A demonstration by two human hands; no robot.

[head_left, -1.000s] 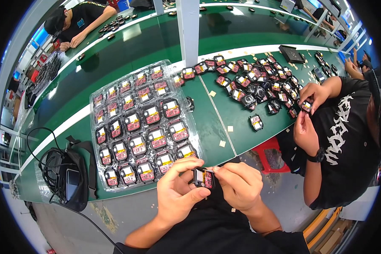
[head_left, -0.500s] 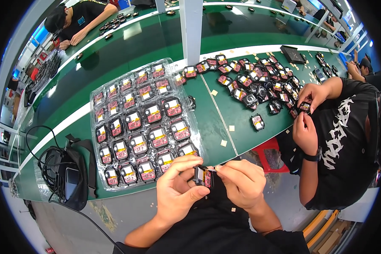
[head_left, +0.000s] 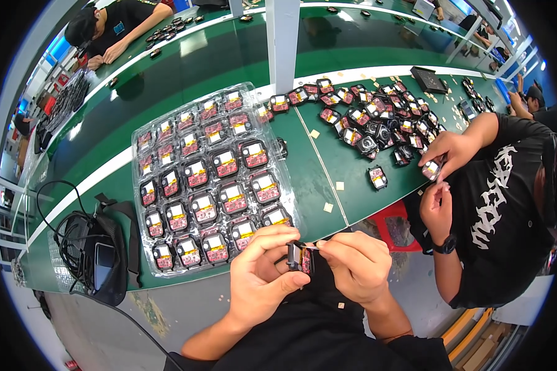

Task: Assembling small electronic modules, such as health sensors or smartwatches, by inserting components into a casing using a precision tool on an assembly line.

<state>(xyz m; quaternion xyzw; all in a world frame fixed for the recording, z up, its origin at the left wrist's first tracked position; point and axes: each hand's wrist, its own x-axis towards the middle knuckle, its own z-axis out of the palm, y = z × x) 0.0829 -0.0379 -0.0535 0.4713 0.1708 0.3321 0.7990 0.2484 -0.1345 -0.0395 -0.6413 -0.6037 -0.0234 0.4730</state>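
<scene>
My left hand (head_left: 263,272) is closed around the edges of an opened square watch case (head_left: 301,258), tilted on its side, with a black frame, red circuit board and yellow tape. Between the thumb and fingers of my right hand (head_left: 356,263) is a thin metal tool (head_left: 310,247), its tip touching or nearly touching the upper edge of the case. Most of that tool is hidden by the fingers. Just beyond my left hand lies a clear plastic tray (head_left: 141,213) with rows of similar open cases, each showing a pale block and yellow tape.
Right of the tray, many similar cases lie piled on the green table (head_left: 312,185), with one loose case (head_left: 377,178) nearer. A co-worker (head_left: 501,210) at the right handles another case. A black bag (head_left: 105,247) with cables sits left. A grey post (head_left: 283,46) stands behind the tray.
My hands keep the same hold, with the case and tool shifted very slightly in view. The co-worker's hands have moved left and lower with their case, now tilted differently.
</scene>
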